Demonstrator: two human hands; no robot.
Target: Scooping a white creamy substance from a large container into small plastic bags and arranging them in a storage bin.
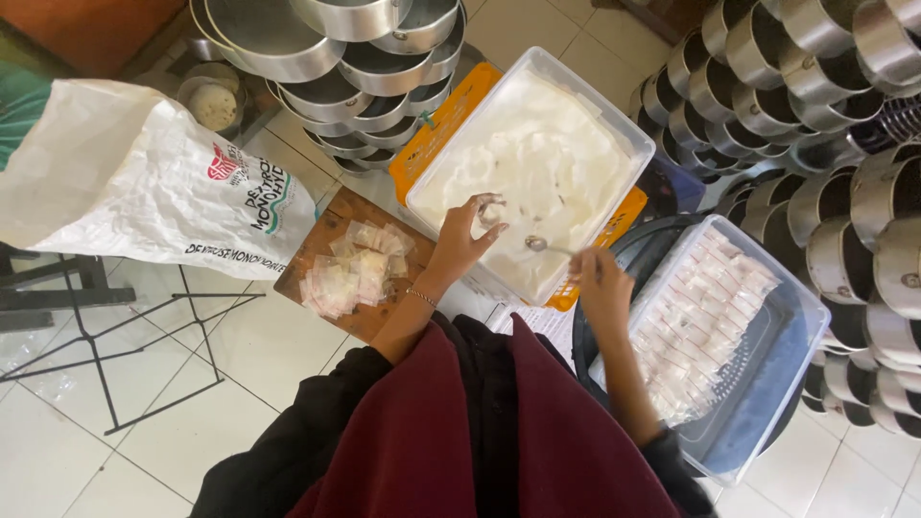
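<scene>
The left hand (467, 228) is raised over the near edge of the big clear plastic tub of white powder (614, 115), and its fingers are pinched together on a small clear plastic sachet (490, 212). The right hand (600, 278) is closed on the handle of a small metal spoon (537, 245), whose bowl points to the sachet, just beside it. Both hands are over the near rim of the tub, so there is little room between them, but the powder surface behind them is open.

To the left lies one brown wooden board (331, 240) with a loose pile of small filled sachets (357, 269) (too many and too overlapped to count). To the right, one second clear plastic box (767, 384) holds filled sachets in rows (696, 317); its far right part is bare. I count two tubs, one board and one spoon.

The orange lid (436, 134) under the powder tub shows only at its edges. A white woven sack (134, 173) lies at the left. Stacks of round metal baking tins (345, 48) crowd the top and right edges and are cut off by the frame, so their number is not clear. The white tiled floor (115, 451) at the lower left is open. The person's dark red garment (451, 432) hides the lower middle.
</scene>
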